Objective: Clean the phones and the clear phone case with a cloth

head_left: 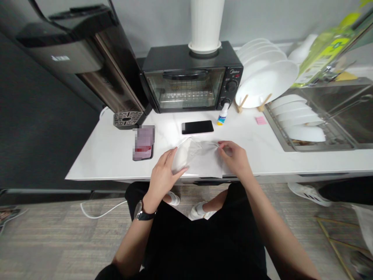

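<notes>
A clear plastic bag (194,152) lies on a white sheet (206,165) at the front edge of the white counter (116,155). My left hand (163,175), with a watch on its wrist, grips the bag's left end, thumb on top. My right hand (234,155) pinches the bag's right edge between its fingertips. The bag is lifted slightly between both hands. Just beyond the bag lies a black phone (197,127).
A black toaster oven (189,79) stands at the back with a white vase (206,25) on top. Left of it is a dark water dispenser (96,66); a second phone (143,143) lies near it. White plates (266,79) on a rack, a small bottle (223,114), a pink note (261,120) and a sink (335,112) sit to the right.
</notes>
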Available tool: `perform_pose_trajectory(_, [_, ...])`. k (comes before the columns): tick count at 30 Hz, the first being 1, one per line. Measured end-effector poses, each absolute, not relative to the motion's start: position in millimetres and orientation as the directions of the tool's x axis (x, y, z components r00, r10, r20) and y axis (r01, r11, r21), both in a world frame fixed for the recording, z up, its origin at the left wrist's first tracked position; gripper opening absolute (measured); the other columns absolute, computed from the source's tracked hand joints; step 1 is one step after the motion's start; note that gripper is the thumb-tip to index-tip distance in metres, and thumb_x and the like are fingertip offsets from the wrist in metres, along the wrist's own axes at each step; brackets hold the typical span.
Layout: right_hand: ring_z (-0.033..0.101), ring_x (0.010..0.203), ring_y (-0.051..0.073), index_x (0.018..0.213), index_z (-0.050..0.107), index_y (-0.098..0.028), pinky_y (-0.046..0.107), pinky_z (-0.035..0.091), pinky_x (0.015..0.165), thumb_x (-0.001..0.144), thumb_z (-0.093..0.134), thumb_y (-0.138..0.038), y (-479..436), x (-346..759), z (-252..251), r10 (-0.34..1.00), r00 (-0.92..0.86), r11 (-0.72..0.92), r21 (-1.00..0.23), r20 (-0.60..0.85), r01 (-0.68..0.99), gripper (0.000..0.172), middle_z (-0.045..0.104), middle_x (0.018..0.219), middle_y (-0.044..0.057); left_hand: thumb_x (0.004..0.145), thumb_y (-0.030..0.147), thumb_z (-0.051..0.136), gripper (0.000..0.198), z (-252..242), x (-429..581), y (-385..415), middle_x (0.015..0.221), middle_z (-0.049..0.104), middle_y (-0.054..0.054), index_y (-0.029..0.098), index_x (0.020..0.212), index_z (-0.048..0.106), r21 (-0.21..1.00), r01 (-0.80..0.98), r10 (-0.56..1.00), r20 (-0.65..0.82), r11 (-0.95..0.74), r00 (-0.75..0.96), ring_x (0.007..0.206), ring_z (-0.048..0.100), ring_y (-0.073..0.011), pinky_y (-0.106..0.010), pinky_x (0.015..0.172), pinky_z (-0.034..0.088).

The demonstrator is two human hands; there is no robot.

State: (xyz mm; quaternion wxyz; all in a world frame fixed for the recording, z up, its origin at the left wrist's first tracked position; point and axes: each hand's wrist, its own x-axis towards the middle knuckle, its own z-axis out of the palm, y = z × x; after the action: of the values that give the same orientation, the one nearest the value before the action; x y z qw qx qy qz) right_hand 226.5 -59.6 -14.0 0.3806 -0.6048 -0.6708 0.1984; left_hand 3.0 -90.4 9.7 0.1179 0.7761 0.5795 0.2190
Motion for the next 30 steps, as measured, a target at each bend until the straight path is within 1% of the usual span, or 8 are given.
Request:
perform_pose_trajectory(4, [0.048, 0.061, 0.015, 0.083, 0.038, -0.025, 0.029, 0.039, 0.053, 0.075, 0.026, -0.029, -71, 252, 4, 0.959, 0.094, 0.158, -0.778, 0.268, 0.607, 0.014, 0.049, 0.067, 0.002, 0.069, 0.036, 0.043, 0.056, 6, 19, -82, 0.117, 0.030, 0.006, 0.033, 0.117, 0.015, 0.456, 0.818, 0.937, 0.184, -0.350, 0.298, 0.107, 0.028, -0.0207, -0.036, 0.091, 0.026])
perform_pose_trajectory(8, [0.048, 0.066, 0.017, 0.088, 0.034, -0.025, 0.030, 0.038, 0.055, 0.076, 0.028, -0.028, -83, 246, 22, 0.908, 0.219, 0.173, -0.795, 0.358, 0.582, 0.014, 0.048, 0.074, 0.003, 0.066, 0.037, 0.047, 0.062, 2, 39, -69, 0.118, 0.029, 0.007, 0.035, 0.117, 0.012, 0.455, 0.786, 0.908, 0.206, -0.419, 0.364, 0.108, 0.025, -0.0187, -0.036, 0.093, 0.023])
perform_pose_trajectory(11, [0.048, 0.078, 0.018, 0.091, 0.034, -0.024, 0.033, 0.039, 0.064, 0.076, 0.027, -0.027, -85, 220, 25, 0.936, 0.014, 0.255, -0.706, 0.351, 0.660, 0.017, 0.049, 0.089, 0.005, 0.061, 0.039, 0.053, 0.070, 0, 45, -64, 0.120, 0.025, 0.007, 0.037, 0.116, 0.010, 0.444, 0.784, 0.900, 0.250, -0.434, 0.356, 0.111, 0.019, -0.0192, -0.038, 0.094, 0.020])
perform_pose_trajectory(14, [0.036, 0.099, 0.018, 0.102, 0.031, -0.024, 0.036, 0.034, 0.079, 0.075, 0.029, -0.028, -83, 196, 14, 0.927, -0.236, 0.362, -0.536, 0.292, 0.763, 0.027, 0.038, 0.111, 0.003, 0.062, 0.041, 0.051, 0.073, -2, 41, -65, 0.118, 0.028, 0.002, 0.032, 0.118, 0.006, 0.465, 0.795, 0.919, 0.250, -0.390, 0.304, 0.109, 0.023, -0.0208, -0.038, 0.092, 0.022])
perform_pose_trajectory(18, [0.019, 0.109, 0.021, 0.113, 0.025, -0.019, 0.043, 0.020, 0.088, 0.072, 0.033, -0.036, -82, 182, -7, 0.915, -0.292, 0.375, -0.323, 0.277, 0.869, 0.045, 0.027, 0.119, 0.005, 0.065, 0.038, 0.048, 0.073, -8, 32, -67, 0.111, 0.037, -0.005, 0.021, 0.120, 0.003, 0.495, 0.785, 0.927, 0.226, -0.373, 0.298, 0.102, 0.032, -0.0215, -0.037, 0.089, 0.026])
perform_pose_trajectory(21, [0.014, 0.110, 0.018, 0.115, 0.023, -0.020, 0.040, 0.014, 0.091, 0.071, 0.033, -0.042, -83, 172, -13, 0.896, -0.371, 0.433, -0.292, 0.245, 0.853, 0.050, 0.023, 0.121, 0.003, 0.063, 0.035, 0.051, 0.076, -11, 29, -65, 0.109, 0.038, -0.005, 0.020, 0.120, 0.004, 0.498, 0.780, 0.925, 0.213, -0.379, 0.314, 0.101, 0.033, -0.0205, -0.035, 0.088, 0.027])
perform_pose_trajectory(25, [0.017, 0.110, 0.014, 0.114, 0.023, -0.024, 0.035, 0.015, 0.092, 0.069, 0.033, -0.047, -77, 167, -6, 0.817, -0.544, 0.576, -0.330, 0.193, 0.748, 0.052, 0.026, 0.119, -0.001, 0.065, 0.030, 0.051, 0.074, -9, 28, -62, 0.110, 0.037, -0.004, 0.023, 0.120, 0.003, 0.501, 0.785, 0.931, 0.179, -0.364, 0.317, 0.100, 0.034, -0.0203, -0.033, 0.086, 0.028])
perform_pose_trajectory(30, [0.020, 0.109, 0.016, 0.114, 0.024, -0.026, 0.038, 0.014, 0.092, 0.072, 0.035, -0.038, -69, 198, -3, 0.882, -0.428, 0.472, -0.351, 0.198, 0.809, 0.045, 0.029, 0.117, -0.001, 0.063, 0.035, 0.053, 0.076, -4, 29, -62, 0.111, 0.038, 0.000, 0.029, 0.119, 0.002, 0.535, 0.761, 0.930, 0.180, -0.367, 0.321, 0.102, 0.032, -0.0207, -0.036, 0.088, 0.024])
